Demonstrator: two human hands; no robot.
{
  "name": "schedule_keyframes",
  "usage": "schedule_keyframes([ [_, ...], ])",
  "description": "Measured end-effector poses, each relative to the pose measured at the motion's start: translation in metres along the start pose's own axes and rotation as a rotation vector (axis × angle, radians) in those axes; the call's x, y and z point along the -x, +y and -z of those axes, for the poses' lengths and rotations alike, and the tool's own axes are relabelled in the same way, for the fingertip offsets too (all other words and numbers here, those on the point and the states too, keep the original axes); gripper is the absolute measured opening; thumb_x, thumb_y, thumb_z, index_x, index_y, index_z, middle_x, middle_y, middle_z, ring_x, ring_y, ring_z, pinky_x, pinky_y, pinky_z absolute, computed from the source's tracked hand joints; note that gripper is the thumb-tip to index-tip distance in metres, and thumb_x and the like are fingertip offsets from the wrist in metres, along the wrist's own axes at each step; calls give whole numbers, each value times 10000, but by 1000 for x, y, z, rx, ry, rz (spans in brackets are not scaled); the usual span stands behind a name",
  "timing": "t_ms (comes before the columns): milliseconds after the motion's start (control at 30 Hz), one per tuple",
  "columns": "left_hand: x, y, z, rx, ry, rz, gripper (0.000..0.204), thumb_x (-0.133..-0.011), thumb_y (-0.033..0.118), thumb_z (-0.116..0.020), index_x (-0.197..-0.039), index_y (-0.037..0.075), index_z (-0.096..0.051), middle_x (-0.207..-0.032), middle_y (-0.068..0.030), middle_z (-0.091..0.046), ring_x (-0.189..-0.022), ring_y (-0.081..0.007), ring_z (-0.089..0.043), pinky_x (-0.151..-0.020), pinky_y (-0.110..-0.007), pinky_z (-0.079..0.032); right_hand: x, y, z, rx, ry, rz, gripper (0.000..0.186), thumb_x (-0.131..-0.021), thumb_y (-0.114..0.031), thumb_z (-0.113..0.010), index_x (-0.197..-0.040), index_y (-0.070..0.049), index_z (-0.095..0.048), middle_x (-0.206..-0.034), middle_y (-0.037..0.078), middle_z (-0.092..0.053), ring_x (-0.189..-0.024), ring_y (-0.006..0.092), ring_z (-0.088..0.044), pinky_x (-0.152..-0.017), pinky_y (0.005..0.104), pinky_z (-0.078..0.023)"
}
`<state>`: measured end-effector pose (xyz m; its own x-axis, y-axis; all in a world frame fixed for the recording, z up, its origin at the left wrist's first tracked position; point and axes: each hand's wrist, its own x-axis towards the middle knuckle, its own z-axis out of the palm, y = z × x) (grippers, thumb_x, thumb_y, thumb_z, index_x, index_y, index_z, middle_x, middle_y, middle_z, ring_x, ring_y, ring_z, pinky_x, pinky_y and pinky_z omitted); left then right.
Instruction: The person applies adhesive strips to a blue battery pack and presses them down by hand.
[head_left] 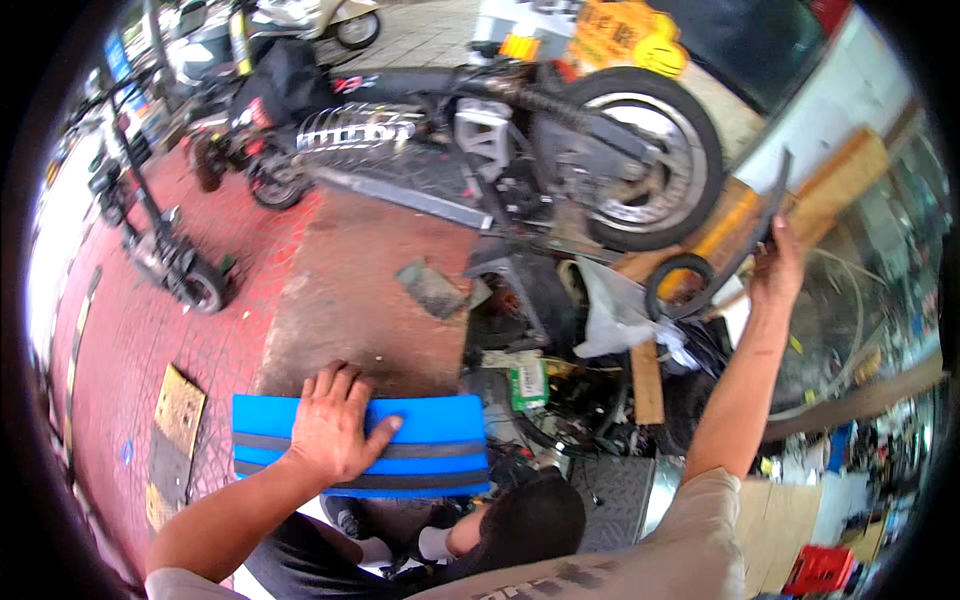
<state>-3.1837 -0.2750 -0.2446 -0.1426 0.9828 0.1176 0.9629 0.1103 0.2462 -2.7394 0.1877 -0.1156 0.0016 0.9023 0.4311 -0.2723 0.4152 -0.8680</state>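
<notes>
My left hand (335, 425) rests palm down on a flat blue panel with dark grey stripes (440, 440), above my lap. Its fingers lie toward the panel's far edge and the thumb is spread to the right. Reaching out to the far right, my right hand (778, 262) is closed around a long, bendy black strip that looks like rubber (745, 255). One end of the strip sticks up past the hand; the other runs down beside a black ring (680, 285) over a heap of parts.
A motorcycle's rear wheel (650, 150) stands ahead. A folding electric scooter (165, 240) is at the left. White plastic bag (610, 310), wooden slat (647, 385), green-and-white packet (528, 384) and cables clutter the right. A glass case (860, 290) edges the far right; a red box (820, 570) lies below.
</notes>
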Motion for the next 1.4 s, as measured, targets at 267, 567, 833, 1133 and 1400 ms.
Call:
schedule_keyframes([
  [267, 15, -7, -6, 18, 242, -51, 541, -964, 412, -640, -1249, -47, -616, -1320, -255, -594, -1271, -428, -522, -1073, -533, -425, 190, -105, -115, -23, -102, -38, 288, -945, -103, -747, -1197, 34, -731, -1041, 59, -751, -927, 144, -682, -868, 281, -527],
  [567, 30, 2, 55, 887, 485, 99, 307, -1034, 236, -618, -1201, -5, -707, -1043, -76, -754, -984, -208, -691, -904, -338, -525, 303, -138, -202, 230, -706, -295, 204, -951, -113, -729, -1087, 38, -748, -913, 40, -735, -809, 95, -654, -764, 241, -504],
  [833, 69, 0, 147, 1219, 398, 122, 305, -1041, 297, -600, -1124, 33, -730, -934, -14, -717, -846, -98, -626, -749, -279, -478, 342, -134, -259, 256, -924, -366, 186, -950, -127, -739, -1062, 21, -756, -912, 6, -708, -838, 77, -622, -769, 241, -482],
  [1133, 76, -24, 152, 1129, 354, 31, 157, -972, 223, -715, -943, 70, -700, -813, 21, -651, -735, -82, -599, -672, -251, -462, 353, -125, -292, 305, -1048, -340, 255, -933, -171, -736, -1083, 34, -756, -924, 33, -710, -844, 102, -632, -777, 282, -505],
  [1400, 69, -15, 181, 804, 478, -138, 166, -986, 181, -679, -892, 46, -659, -772, 35, -586, -717, -52, -533, -644, -235, -430, 356, -84, -278, 108, -995, -394, 813, -862, -219, -816, -1540, 33, -445, -1449, 227, -572, -1315, 298, -575, -1121, 410, -441],
])
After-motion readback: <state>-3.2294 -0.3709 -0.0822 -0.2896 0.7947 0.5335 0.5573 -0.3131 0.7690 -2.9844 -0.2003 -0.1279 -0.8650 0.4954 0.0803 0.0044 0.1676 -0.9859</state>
